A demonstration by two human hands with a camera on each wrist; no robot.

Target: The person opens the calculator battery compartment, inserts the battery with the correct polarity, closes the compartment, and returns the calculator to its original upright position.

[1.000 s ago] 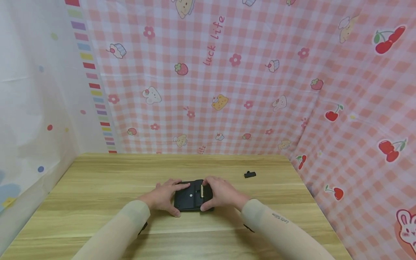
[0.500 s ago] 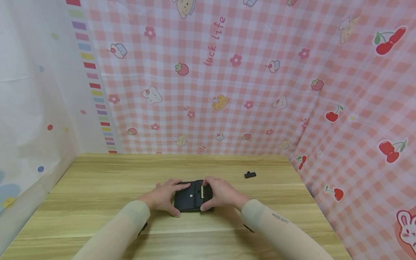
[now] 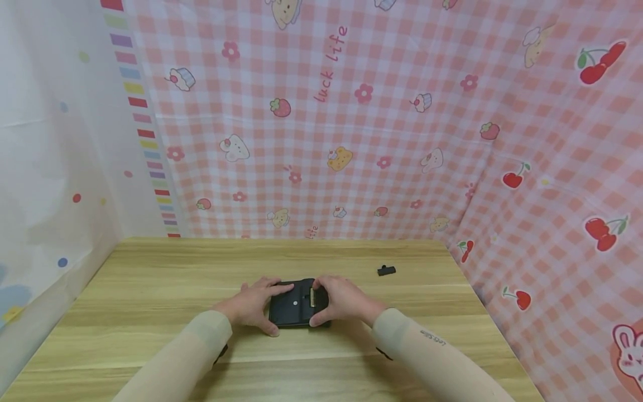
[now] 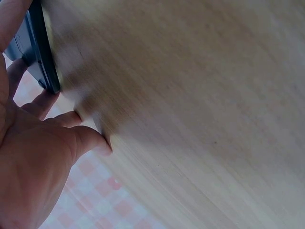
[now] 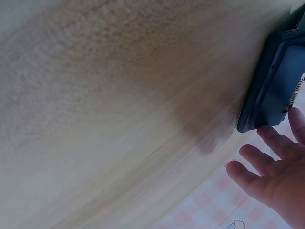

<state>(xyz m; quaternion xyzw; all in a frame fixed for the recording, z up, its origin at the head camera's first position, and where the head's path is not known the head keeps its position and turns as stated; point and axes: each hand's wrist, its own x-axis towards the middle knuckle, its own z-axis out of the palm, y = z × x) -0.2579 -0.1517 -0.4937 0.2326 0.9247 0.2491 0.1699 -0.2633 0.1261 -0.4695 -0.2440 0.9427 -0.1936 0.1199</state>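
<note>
1. As the head view looks down, the flat black plastic box with an open slot [image 3: 293, 311] lies in the middle of the light wooden tabletop [image 3: 301, 363], between two hands. The left hand [image 3: 253, 304] holds the box's left end, with its thumb at the near edge and one finger on top. The right hand [image 3: 346, 300] holds the right end, and its fingers curl round the far and near edges. A small gold tube-shaped battery [image 3: 312, 297] is at the slot, close to a right fingertip.

2. Also in the head view, a little black plastic piece with a tab [image 3: 386, 271] lies off to the right, apart from the box. Behind is a pink checked cloth [image 3: 281, 139] with cakes and berries on it.

3. Very little has changed in the last second: both hands and the box have stayed put. The battery looks a bit darker now and maybe sits lower, but it is too small to be sure. My guess is that the work is now a small push at the slot, with the box kept steady.

4. The left wrist view shows the box's side at the top corner. Fingers touch its end, and the little finger sticks out over the tabletop, off the box.

5. The right wrist view shows the box's other end. One fingertip is at its corner, another is right by the battery, and two fingers reach out free. I cannot see the thumb here.
</note>
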